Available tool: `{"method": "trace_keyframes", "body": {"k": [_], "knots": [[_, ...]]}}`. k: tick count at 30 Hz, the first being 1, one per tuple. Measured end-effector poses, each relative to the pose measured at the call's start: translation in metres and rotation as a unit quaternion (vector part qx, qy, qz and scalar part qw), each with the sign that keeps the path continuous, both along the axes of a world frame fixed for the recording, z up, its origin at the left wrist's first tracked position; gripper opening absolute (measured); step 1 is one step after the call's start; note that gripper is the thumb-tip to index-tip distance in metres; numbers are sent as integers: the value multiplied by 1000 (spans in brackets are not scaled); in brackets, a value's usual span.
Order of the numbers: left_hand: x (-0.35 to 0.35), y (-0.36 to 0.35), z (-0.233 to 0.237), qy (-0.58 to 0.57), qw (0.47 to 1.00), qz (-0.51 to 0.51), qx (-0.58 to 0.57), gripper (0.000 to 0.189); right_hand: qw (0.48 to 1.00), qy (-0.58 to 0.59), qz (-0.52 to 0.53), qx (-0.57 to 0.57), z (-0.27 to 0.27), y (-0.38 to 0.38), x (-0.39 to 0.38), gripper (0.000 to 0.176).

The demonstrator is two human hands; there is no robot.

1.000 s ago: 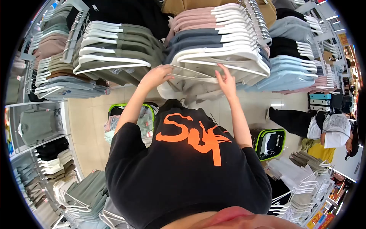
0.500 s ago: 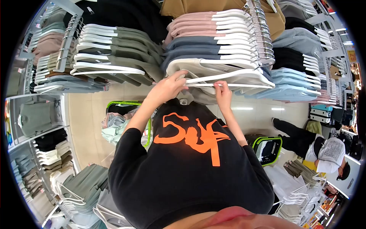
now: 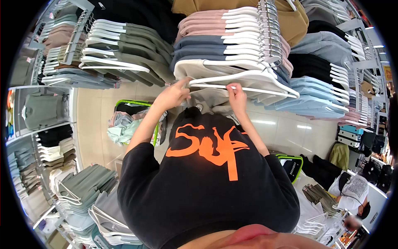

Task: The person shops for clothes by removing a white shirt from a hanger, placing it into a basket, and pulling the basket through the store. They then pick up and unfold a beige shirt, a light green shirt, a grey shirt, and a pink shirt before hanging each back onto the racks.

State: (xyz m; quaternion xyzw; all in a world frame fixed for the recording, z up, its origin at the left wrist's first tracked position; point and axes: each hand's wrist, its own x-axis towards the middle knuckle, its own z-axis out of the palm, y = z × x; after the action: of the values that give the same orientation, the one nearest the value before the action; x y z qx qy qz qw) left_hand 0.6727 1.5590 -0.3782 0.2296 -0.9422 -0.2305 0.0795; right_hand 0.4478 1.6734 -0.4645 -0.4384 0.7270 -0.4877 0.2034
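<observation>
A white hanger (image 3: 248,76) is at the front of a rail, in front of pale beige shirts (image 3: 193,69). My left hand (image 3: 173,94) is closed at the hanger's left end, its fingertips on the beige cloth there. My right hand (image 3: 237,99) pinches the hanger's lower bar, thumb and forefinger together, near the middle. Loose beige fabric (image 3: 213,96) hangs below the bar between my hands. Behind this hanger are blue-grey shirts (image 3: 199,49) and pink shirts (image 3: 203,23) on white hangers.
Olive shirts (image 3: 145,54) hang to the left, light blue shirts (image 3: 313,93) to the right. A green-rimmed basket (image 3: 155,135) of clothes stands on the floor at left, another green-rimmed basket (image 3: 295,166) at right. A person in a white shirt (image 3: 354,189) is at lower right.
The camera view has shifted slightly. My hands and the hanger have moved a little left, with the hanger's left end raised slightly. The person at right appears lower in view.
</observation>
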Motion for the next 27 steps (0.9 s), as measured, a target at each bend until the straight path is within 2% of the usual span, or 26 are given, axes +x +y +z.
{"method": "trace_keyframes", "body": {"k": [3,7,9,10,13,15,17,19,21,22,24,25,27], "knots": [[-25,15,14,73,996,50,-32,18,999,-25,1,-40,-12,-2,-1,18],[-86,48,43,183,980,48,-59,17,997,-56,0,-44,-18,0,6,17],[-120,63,51,264,961,23,-74,15,989,-46,0,-141,-9,4,13,19],[-133,69,55,275,959,38,-50,12,981,-40,-1,-189,-3,8,17,20],[-162,77,62,295,951,86,23,7,974,-164,43,-149,-4,15,22,34],[-176,75,51,322,939,93,-77,9,966,-196,40,-166,-10,12,27,36],[-190,72,39,356,912,88,-185,12,952,-204,-7,-229,-19,5,37,27],[-201,74,38,376,895,127,-203,15,951,-192,31,-239,-39,5,42,27],[-212,75,37,421,864,158,-227,23,955,-186,55,-226,-92,-1,51,28],[-217,75,34,426,854,180,-237,24,959,-184,59,-206,-142,-8,58,28],[-224,77,28,436,835,220,-253,25,968,-158,65,-184,-140,0,56,29],[-225,77,29,430,836,225,-257,27,972,-134,65,-180,-84,17,47,30],[-225,76,31,436,830,220,-271,28,976,-71,34,-201,-69,36,28,30]]}}
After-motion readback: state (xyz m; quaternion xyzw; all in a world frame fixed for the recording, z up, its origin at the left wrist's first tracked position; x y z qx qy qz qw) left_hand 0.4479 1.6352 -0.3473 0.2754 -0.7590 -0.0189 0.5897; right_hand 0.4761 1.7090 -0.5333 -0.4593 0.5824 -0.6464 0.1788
